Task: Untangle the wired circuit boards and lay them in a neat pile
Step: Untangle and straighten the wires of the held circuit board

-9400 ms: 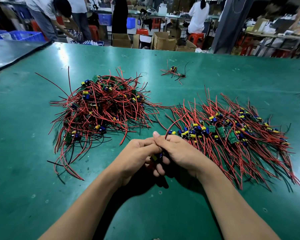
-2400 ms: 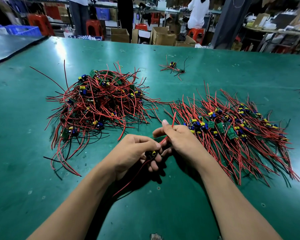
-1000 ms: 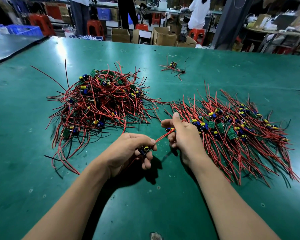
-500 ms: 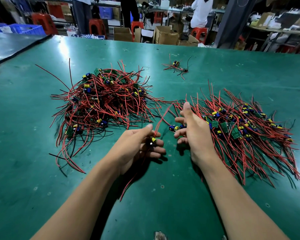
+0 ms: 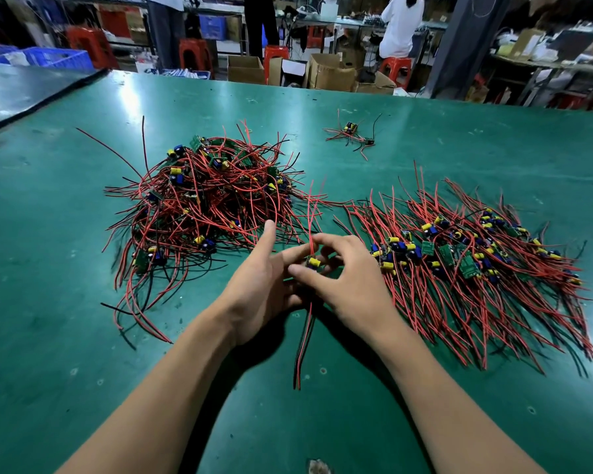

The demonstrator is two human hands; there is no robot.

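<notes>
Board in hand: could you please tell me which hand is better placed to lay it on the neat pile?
Probably right: the right hand pinches the board and lies beside the neat pile; the left hand, fingers straight, sits nearer the tangle.

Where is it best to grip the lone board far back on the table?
Probably the lone board by its body, from above: it stands up from the table, while its thin wires lie splayed flat around it.

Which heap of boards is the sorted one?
The right-hand pile: its red wires lie combed one way. The left heap is a tangle; the far cluster is tiny.
</notes>
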